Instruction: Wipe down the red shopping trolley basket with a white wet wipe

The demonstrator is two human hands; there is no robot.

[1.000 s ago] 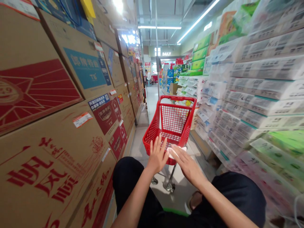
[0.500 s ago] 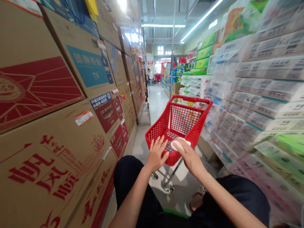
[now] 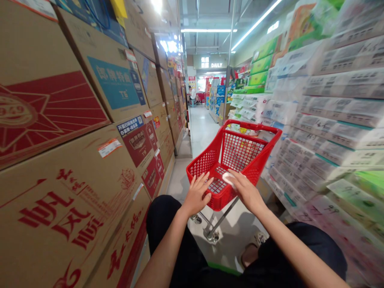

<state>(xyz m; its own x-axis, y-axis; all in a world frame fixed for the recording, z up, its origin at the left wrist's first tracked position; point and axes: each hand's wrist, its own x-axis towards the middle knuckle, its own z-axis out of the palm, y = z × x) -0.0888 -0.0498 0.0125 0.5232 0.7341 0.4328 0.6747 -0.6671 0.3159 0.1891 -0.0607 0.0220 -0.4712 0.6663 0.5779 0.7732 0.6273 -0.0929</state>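
Note:
A small red plastic shopping cart (image 3: 204, 162) with lattice walls stands just ahead of my knees, its low end toward me. My left hand (image 3: 195, 196) rests at the near-left rim, fingers stretched out and holding nothing. Under the fingers of my right hand (image 3: 247, 195) is a white folded cloth or tissue (image 3: 228, 179), held near the right side of the low rim. The palm hides part of that white piece. Below the basket, metal legs and a caster (image 3: 211, 237) show.
Stacked cardboard cartons (image 3: 102, 84) wall the left side. White tissue packs (image 3: 330, 108) are piled along the right, green packs (image 3: 264, 66) behind them. A glass panel edge (image 3: 186, 120) stands ahead left. Farther along the aisle, a person (image 3: 192, 95) sits near shelves.
The cart appears slightly farther right and turned a little. My right hand has shifted right with the white piece, less of which shows. My left hand stays at the rim.

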